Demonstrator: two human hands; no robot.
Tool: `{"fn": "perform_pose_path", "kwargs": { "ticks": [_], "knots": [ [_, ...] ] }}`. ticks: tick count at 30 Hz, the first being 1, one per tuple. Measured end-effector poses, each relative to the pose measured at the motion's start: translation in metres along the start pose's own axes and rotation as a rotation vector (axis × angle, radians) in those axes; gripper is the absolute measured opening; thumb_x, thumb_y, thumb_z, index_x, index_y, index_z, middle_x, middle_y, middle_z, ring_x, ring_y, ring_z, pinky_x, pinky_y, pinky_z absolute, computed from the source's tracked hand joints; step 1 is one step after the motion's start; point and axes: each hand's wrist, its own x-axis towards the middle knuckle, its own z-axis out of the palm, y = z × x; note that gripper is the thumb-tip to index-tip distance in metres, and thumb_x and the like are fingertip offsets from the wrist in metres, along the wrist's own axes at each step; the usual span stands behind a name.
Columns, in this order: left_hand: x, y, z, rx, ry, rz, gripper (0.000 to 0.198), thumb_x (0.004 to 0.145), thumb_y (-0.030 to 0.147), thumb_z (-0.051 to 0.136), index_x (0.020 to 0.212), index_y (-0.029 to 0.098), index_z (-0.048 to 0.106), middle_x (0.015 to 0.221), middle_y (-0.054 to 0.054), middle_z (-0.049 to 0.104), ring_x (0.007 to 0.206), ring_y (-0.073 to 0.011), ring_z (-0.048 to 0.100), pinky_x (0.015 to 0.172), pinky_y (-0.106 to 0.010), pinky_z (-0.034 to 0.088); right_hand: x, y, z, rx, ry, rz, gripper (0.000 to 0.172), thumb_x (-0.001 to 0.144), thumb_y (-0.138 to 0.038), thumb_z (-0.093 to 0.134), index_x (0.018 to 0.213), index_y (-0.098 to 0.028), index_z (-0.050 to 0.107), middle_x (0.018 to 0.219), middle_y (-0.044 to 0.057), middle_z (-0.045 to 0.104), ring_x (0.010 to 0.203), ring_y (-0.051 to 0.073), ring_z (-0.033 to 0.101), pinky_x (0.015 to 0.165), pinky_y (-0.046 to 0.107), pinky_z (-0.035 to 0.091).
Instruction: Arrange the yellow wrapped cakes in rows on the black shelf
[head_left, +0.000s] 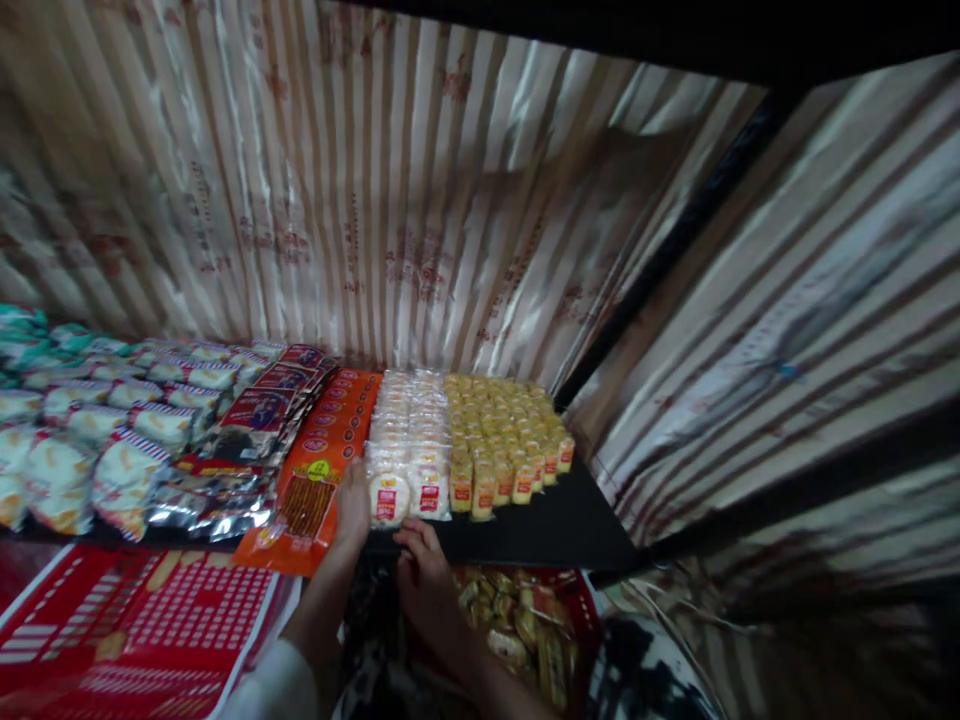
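Note:
My left hand (353, 505) lies flat with fingers stretched along the left side of a row of clear-wrapped, round white rice crackers (388, 500), between them and an orange snack bag (311, 490). The bag has a window showing brown sticks. My right hand (421, 558) is at the shelf's front edge, its fingers loosely bent and apart, their tips just below the front rice crackers. Nothing shows in its grasp. To the right of the crackers stand several rows of small yellow-wrapped snacks (502, 450) with red labels.
The black shelf (555, 530) also bears dark snack packets (262, 410) and pale striped bags (124, 480) at left. Below it are a red basket (187, 620) and another holding gold-wrapped snacks (525, 630). A black post (675, 250) slants at right before a striped curtain (420, 200).

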Motion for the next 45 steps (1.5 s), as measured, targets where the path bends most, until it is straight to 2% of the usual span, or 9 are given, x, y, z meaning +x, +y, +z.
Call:
{"fn": "perform_pose_path", "kwargs": {
  "ticks": [2, 9, 14, 18, 23, 31, 39, 41, 45],
  "knots": [
    [-0.004, 0.002, -0.004, 0.106, -0.031, 0.040, 0.047, 0.088, 0.035, 0.024, 0.100, 0.010, 0.063, 0.103, -0.016, 0.067, 0.099, -0.0250, 0.063, 0.087, -0.036, 0.049, 0.000, -0.003, 0.000, 0.015, 0.013, 0.027, 0.033, 0.075, -0.006, 0.043, 0.095, -0.020, 0.066, 0.108, 0.008, 0.061, 0.102, 0.017, 0.058, 0.091, 0.031, 0.047],
    [-0.026, -0.007, -0.001, 0.330, 0.079, 0.139, 0.054, 0.087, 0.038, 0.028, 0.127, 0.009, 0.049, 0.122, -0.018, 0.058, 0.115, -0.0282, 0.054, 0.097, -0.043, 0.043, -0.001, -0.007, -0.010, 0.180, 0.050, 0.073, 0.033, 0.070, -0.005, 0.045, 0.088, -0.021, 0.068, 0.109, 0.006, 0.064, 0.102, 0.018, 0.061, 0.089, 0.032, 0.048],
    [-0.042, -0.017, 0.006, 0.419, 0.216, 0.458, 0.054, 0.087, 0.038, 0.030, 0.126, 0.007, 0.049, 0.130, -0.020, 0.051, 0.125, -0.0297, 0.045, 0.105, -0.046, 0.035, 0.005, -0.011, -0.057, 0.292, 0.173, 0.071, 0.021, 0.082, -0.020, 0.049, 0.090, -0.022, 0.068, 0.101, 0.007, 0.066, 0.094, 0.018, 0.062, 0.078, 0.029, 0.051],
    [-0.038, -0.035, 0.018, 0.484, 0.270, 0.752, 0.052, 0.087, 0.034, 0.033, 0.129, 0.005, 0.045, 0.141, -0.021, 0.039, 0.138, -0.0318, 0.022, 0.112, -0.051, 0.023, 0.022, 0.015, -0.119, 0.253, 0.396, 0.108, 0.024, 0.087, -0.035, 0.049, 0.091, -0.022, 0.069, 0.101, 0.009, 0.066, 0.097, 0.021, 0.061, 0.084, 0.033, 0.050],
    [-0.030, -0.044, 0.030, 0.513, 0.217, 0.776, 0.055, 0.089, 0.031, 0.032, 0.137, 0.006, 0.033, 0.145, -0.022, 0.031, 0.139, -0.0320, 0.017, 0.111, -0.054, 0.023, 0.031, 0.060, -0.184, 0.144, 0.520, 0.183, 0.024, 0.084, -0.039, 0.053, 0.089, -0.022, 0.069, 0.100, 0.008, 0.066, 0.097, 0.021, 0.061, 0.086, 0.035, 0.050],
    [-0.022, -0.041, 0.027, 0.545, 0.170, 0.865, 0.058, 0.089, 0.028, 0.032, 0.144, 0.011, 0.021, 0.150, -0.016, 0.025, 0.140, -0.0291, 0.017, 0.113, -0.052, 0.022, 0.024, 0.110, -0.209, 0.163, 0.608, 0.334, 0.031, 0.082, -0.043, 0.052, 0.096, -0.019, 0.065, 0.100, 0.010, 0.064, 0.087, 0.022, 0.063, 0.077, 0.037, 0.052],
    [-0.037, -0.015, 0.032, 0.665, 0.315, 0.982, 0.063, 0.089, 0.021, 0.036, 0.146, 0.020, 0.012, 0.154, -0.010, 0.012, 0.141, -0.0316, 0.010, 0.111, -0.058, 0.018, 0.072, 0.135, -0.243, 0.061, 0.669, 0.354, 0.041, 0.082, -0.049, 0.047, 0.105, -0.018, 0.064, 0.114, 0.010, 0.063, 0.108, 0.023, 0.055, 0.101, 0.043, 0.036],
    [-0.046, -0.007, 0.042, 0.652, 0.271, 1.046, 0.065, 0.087, 0.018, 0.037, 0.146, 0.026, 0.011, 0.155, -0.006, 0.010, 0.141, -0.0308, 0.009, 0.112, -0.059, 0.017, 0.091, 0.142, -0.250, 0.109, 0.671, 0.383, 0.048, 0.082, -0.053, 0.045, 0.109, -0.018, 0.063, 0.119, 0.010, 0.062, 0.114, 0.023, 0.052, 0.105, 0.041, 0.032],
    [-0.070, -0.006, 0.077, 0.688, 0.010, 1.273, 0.073, 0.082, 0.010, 0.044, 0.145, 0.031, 0.014, 0.152, -0.001, 0.024, 0.141, -0.0259, 0.012, 0.115, -0.050, 0.018, 0.129, 0.168, -0.259, 0.223, 0.647, 0.412, 0.061, 0.079, -0.063, 0.043, 0.115, -0.017, 0.061, 0.127, 0.010, 0.058, 0.122, 0.023, 0.048, 0.108, 0.040, 0.028]
  ]
}}
